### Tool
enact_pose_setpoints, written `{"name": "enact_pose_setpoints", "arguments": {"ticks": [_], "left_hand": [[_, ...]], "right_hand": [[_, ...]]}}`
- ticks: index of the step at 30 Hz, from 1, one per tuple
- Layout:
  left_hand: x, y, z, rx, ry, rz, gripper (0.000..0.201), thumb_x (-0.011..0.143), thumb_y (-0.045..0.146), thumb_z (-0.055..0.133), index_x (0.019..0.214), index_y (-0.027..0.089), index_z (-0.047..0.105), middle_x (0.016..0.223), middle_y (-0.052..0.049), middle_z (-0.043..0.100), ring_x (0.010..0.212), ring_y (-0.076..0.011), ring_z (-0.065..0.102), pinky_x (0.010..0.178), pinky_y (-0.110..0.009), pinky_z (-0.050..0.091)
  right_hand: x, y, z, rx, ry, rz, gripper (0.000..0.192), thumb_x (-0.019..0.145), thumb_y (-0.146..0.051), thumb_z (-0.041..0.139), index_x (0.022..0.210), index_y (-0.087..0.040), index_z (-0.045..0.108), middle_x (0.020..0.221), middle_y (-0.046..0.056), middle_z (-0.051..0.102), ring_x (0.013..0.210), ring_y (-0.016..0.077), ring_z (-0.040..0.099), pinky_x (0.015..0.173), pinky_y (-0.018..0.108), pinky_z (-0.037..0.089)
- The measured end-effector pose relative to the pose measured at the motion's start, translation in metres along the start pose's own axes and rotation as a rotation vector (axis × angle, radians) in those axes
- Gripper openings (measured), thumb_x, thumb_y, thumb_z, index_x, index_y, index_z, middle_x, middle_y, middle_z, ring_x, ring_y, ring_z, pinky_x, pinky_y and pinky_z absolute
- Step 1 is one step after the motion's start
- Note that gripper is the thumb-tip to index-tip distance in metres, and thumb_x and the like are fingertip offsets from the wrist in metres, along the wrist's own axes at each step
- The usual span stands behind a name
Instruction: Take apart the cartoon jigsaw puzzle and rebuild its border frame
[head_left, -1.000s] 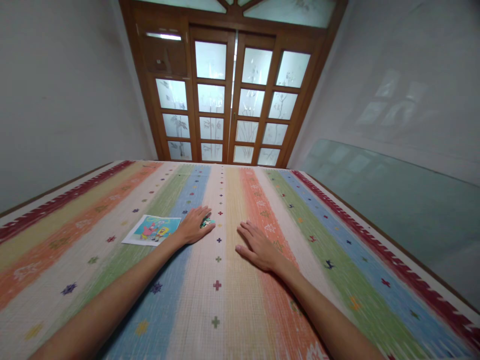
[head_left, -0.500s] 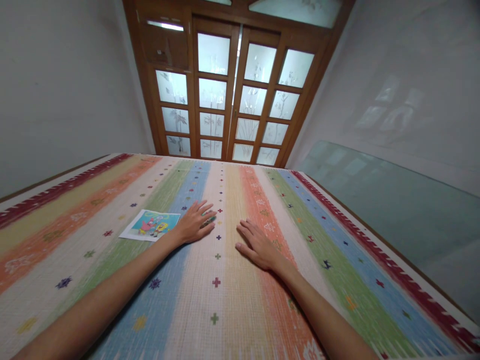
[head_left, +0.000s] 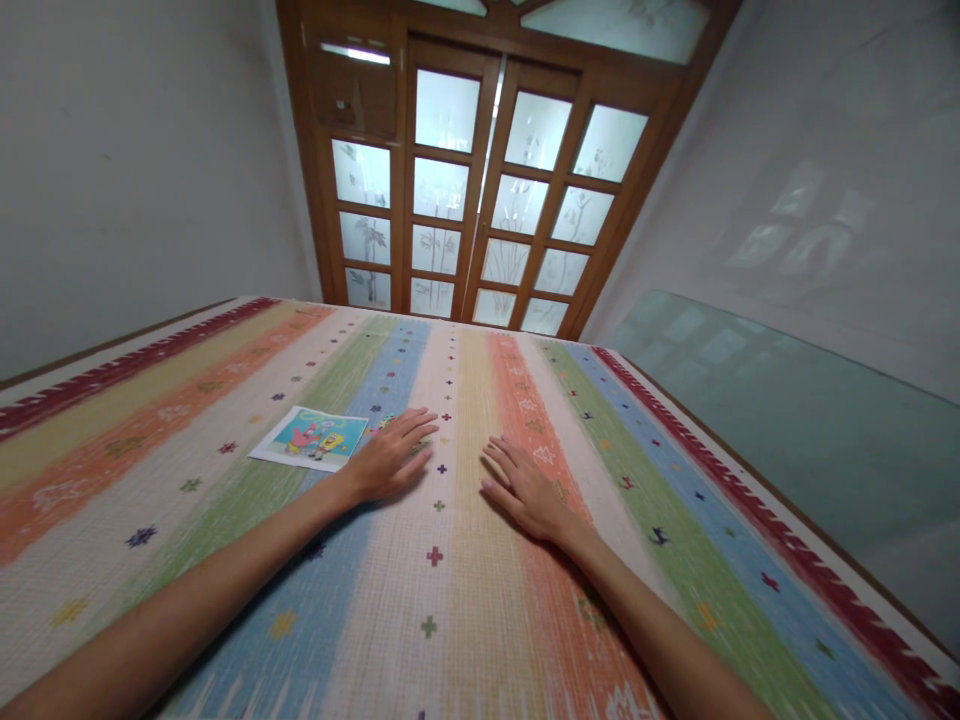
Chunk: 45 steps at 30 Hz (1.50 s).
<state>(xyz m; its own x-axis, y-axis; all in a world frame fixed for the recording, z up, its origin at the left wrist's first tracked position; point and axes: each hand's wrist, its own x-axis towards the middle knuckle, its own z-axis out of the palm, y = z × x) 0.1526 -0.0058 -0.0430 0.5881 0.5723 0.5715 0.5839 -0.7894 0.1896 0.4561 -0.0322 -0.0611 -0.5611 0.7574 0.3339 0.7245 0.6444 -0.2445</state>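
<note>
My left hand (head_left: 391, 457) lies palm down on the striped mat (head_left: 450, 600), fingers spread, over small colourful pieces (head_left: 386, 422) that barely show at its fingertips. Just left of it lies a cartoon picture card (head_left: 311, 438), flat on the mat and not touched. My right hand (head_left: 525, 490) rests flat on the orange stripe, fingers apart, holding nothing. A gap of bare mat separates the two hands.
The mat has red, orange, green, blue and cream stripes with small cross marks. A wooden double door with frosted panes (head_left: 480, 200) stands at the far end. A glass sheet (head_left: 787, 420) leans along the right wall. Grey walls close both sides.
The view has shifted slightly, and the door now sits further right. My left hand has slid a little over the pieces; my right hand has stayed flat in place.
</note>
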Motion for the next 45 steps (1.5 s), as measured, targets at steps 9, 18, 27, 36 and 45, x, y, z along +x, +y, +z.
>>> {"name": "enact_pose_setpoints", "arguments": {"ticks": [9,18,27,36,45], "left_hand": [[-0.018,0.037,-0.003,-0.11,-0.25,0.026,0.045,0.103,0.031,0.049,0.146,0.019,0.05,0.151,-0.014,0.055,0.142,-0.0271,0.049,0.122,-0.051,0.036],[-0.019,0.037,0.001,-0.124,-0.411,-0.012,0.056,0.104,0.042,0.047,0.157,0.024,0.041,0.161,-0.011,0.041,0.151,-0.0296,0.035,0.126,-0.053,0.027],[-0.034,0.044,-0.003,-0.09,-0.459,-0.025,0.064,0.105,0.048,0.048,0.162,0.027,0.028,0.165,-0.009,0.032,0.154,-0.0299,0.027,0.127,-0.055,0.023],[-0.033,0.045,-0.006,-0.096,-0.455,-0.011,0.066,0.105,0.048,0.048,0.164,0.028,0.024,0.166,-0.009,0.031,0.153,-0.0306,0.029,0.127,-0.057,0.021],[-0.033,0.045,-0.007,-0.126,-0.437,-0.003,0.069,0.104,0.049,0.051,0.164,0.031,0.021,0.165,-0.008,0.031,0.153,-0.0311,0.029,0.126,-0.056,0.022]], "right_hand": [[-0.017,-0.019,-0.022,-0.014,-0.149,-0.066,0.054,0.106,-0.048,0.043,0.148,-0.015,0.052,0.158,0.017,0.046,0.149,0.0284,0.038,0.124,0.052,0.029],[-0.026,-0.02,-0.022,0.026,-0.227,0.003,0.058,0.106,-0.046,0.042,0.153,-0.013,0.047,0.163,0.017,0.035,0.154,0.0292,0.03,0.125,0.054,0.027],[-0.035,-0.024,-0.025,0.025,-0.274,0.007,0.06,0.107,-0.049,0.042,0.156,-0.014,0.043,0.166,0.014,0.029,0.155,0.03,0.024,0.126,0.053,0.025],[-0.037,-0.025,-0.023,0.026,-0.206,-0.004,0.057,0.105,-0.046,0.046,0.154,-0.017,0.047,0.164,0.014,0.035,0.153,0.0306,0.03,0.125,0.053,0.029],[-0.04,-0.026,-0.023,0.029,-0.199,-0.004,0.056,0.106,-0.046,0.045,0.156,-0.021,0.045,0.165,0.012,0.034,0.154,0.0289,0.03,0.125,0.053,0.028]]}}
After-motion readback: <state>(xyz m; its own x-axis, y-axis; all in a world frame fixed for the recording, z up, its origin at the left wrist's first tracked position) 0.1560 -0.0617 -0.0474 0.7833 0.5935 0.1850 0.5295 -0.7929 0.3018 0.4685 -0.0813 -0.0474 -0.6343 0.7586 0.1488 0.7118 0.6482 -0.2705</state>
